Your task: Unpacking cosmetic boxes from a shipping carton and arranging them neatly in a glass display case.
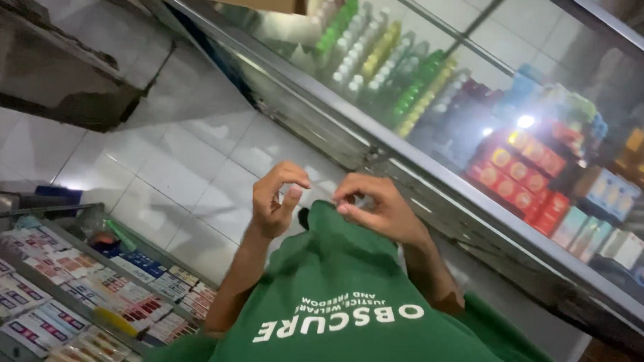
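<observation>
My left hand (277, 198) is raised in front of my chest, fingers curled with the thumb against the forefinger, and holds nothing that I can see. My right hand (375, 207) is next to it, fingertips pinched together right at the top edge of my green shirt (346, 303). The two hands are a few centimetres apart above the white tiled floor (194, 162). Whether the right fingers grip the shirt's cloth is unclear.
A glass display counter (481, 122) runs along the right, filled with green and yellow bottles (390, 62) and red boxes (522, 174). At lower left a shelf (83, 287) holds rows of small flat packets. A dark counter edge (61, 79) is at upper left.
</observation>
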